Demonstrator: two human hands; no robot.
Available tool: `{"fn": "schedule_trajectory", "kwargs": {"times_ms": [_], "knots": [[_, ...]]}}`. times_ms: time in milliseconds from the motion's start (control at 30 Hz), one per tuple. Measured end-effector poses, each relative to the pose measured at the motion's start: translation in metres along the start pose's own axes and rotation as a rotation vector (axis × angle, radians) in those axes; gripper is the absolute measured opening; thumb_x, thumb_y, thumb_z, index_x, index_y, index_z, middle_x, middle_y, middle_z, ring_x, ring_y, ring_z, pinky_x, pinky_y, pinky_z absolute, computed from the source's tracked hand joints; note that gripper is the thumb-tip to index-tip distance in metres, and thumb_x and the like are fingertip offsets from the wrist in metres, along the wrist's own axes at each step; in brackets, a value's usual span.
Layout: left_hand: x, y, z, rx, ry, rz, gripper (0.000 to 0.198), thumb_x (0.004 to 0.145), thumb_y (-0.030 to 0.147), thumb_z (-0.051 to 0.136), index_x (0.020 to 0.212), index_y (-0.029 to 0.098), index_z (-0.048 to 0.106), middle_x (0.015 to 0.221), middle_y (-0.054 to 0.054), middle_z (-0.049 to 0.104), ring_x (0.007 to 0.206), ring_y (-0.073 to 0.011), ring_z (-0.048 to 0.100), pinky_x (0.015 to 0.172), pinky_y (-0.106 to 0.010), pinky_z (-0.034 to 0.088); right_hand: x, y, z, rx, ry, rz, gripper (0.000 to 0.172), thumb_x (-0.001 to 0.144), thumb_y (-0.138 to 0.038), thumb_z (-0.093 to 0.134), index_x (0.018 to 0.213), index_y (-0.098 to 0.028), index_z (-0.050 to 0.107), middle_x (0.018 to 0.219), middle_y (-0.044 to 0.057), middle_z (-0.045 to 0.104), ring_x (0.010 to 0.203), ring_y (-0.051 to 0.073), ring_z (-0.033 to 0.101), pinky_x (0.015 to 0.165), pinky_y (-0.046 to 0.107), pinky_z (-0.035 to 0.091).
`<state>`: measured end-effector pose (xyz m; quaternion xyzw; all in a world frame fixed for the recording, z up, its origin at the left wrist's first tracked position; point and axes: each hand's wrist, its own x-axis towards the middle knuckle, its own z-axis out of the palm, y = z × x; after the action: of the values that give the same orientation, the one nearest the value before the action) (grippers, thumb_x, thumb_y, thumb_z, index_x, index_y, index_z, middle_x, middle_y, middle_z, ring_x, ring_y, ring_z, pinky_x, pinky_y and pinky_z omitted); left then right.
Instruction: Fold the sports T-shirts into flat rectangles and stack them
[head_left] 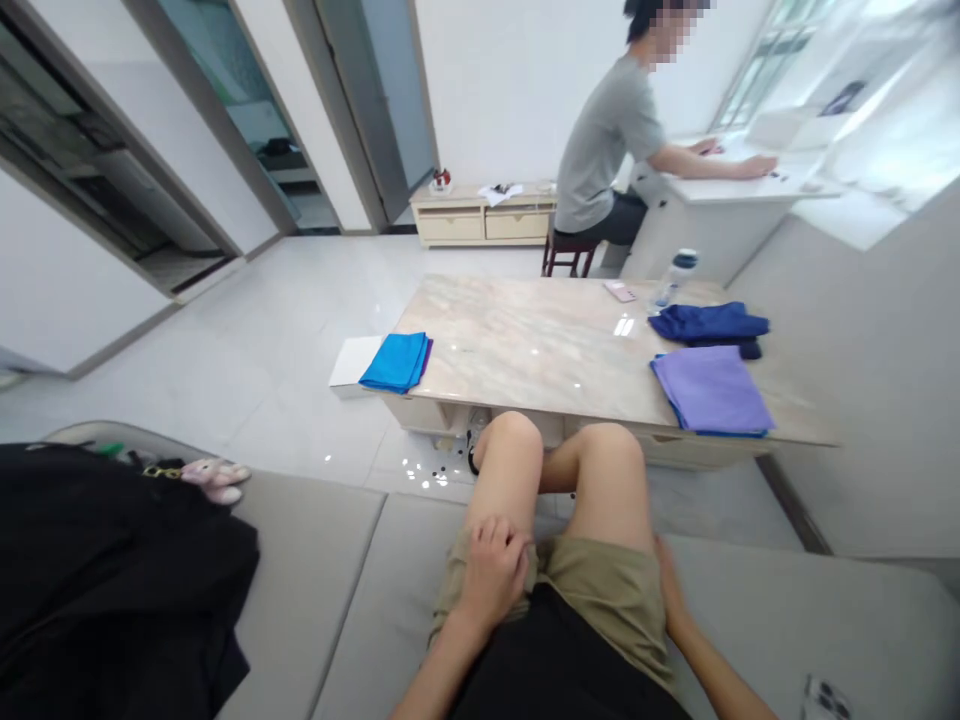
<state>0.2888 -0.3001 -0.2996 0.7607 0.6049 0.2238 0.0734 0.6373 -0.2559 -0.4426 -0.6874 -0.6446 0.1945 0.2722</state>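
Observation:
My left hand point(495, 570) lies on my left thigh at the hem of the khaki shorts point(607, 590), its fingers loosely bent over the leg with nothing in them. Along the outer side of my right thigh rests my right hand point(671, 585), stretched out and partly hidden by the leg; no object shows in it. Ahead stands a low marble-topped table point(517, 330). A folded bright blue cloth point(396, 360) lies at its left end over a purple one. Toward the right end, a folded lavender cloth point(712, 390) covers blue fabric.
Behind the lavender cloth lie a dark blue cloth point(709, 322), a bottle point(675, 278) and a pink phone point(619, 291). On the grey sofa point(300, 560) are black fabric point(112, 570), a plush charm point(216, 477) and a phone point(825, 695). A person point(611, 150) sits at a white desk point(727, 190).

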Motion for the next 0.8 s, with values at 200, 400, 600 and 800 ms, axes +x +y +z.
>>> {"fn": "schedule_trajectory", "kwargs": {"times_ms": [200, 400, 600, 800], "knots": [[-0.014, -0.014, -0.002, 0.142, 0.08, -0.071, 0.021, 0.102, 0.017, 0.062, 0.105, 0.027, 0.08, 0.108, -0.008, 0.07, 0.11, -0.0287, 0.063, 0.099, -0.044, 0.046, -0.109, 0.064, 0.021, 0.072, 0.068, 0.081, 0.04, 0.096, -0.052, 0.045, 0.109, -0.028, 0.075, 0.107, 0.015, 0.079, 0.1, 0.035, 0.076, 0.093, 0.053, 0.064], [-0.007, -0.007, -0.026, 0.278, -0.099, -0.136, 0.032, 0.105, 0.019, 0.053, 0.125, 0.021, 0.078, 0.134, -0.016, 0.068, 0.131, -0.0375, 0.058, 0.111, -0.055, 0.043, -0.124, 0.082, 0.03, -0.109, 0.072, -0.16, 0.029, 0.095, -0.052, 0.05, 0.089, -0.033, 0.072, 0.095, 0.013, 0.076, 0.09, 0.036, 0.073, 0.084, 0.052, 0.058], [0.007, -0.006, -0.056, 0.24, -0.366, -0.037, 0.034, 0.101, 0.024, 0.063, 0.133, 0.025, 0.073, 0.146, -0.013, 0.065, 0.144, -0.0373, 0.054, 0.119, -0.054, 0.039, -0.107, 0.072, 0.038, -0.33, 0.242, -0.179, 0.032, 0.106, -0.035, 0.039, 0.087, -0.026, 0.063, 0.092, 0.01, 0.07, 0.088, 0.028, 0.064, 0.082, 0.041, 0.046], [0.011, -0.028, -0.068, 0.186, -0.2, -0.137, 0.028, 0.099, 0.023, 0.063, 0.126, 0.024, 0.071, 0.136, -0.012, 0.071, 0.134, -0.034, 0.062, 0.107, -0.045, 0.046, -0.104, 0.075, 0.038, -0.388, 0.119, -0.117, 0.023, 0.103, -0.025, 0.045, 0.096, -0.026, 0.067, 0.102, 0.01, 0.072, 0.098, 0.029, 0.066, 0.091, 0.041, 0.044]]}}
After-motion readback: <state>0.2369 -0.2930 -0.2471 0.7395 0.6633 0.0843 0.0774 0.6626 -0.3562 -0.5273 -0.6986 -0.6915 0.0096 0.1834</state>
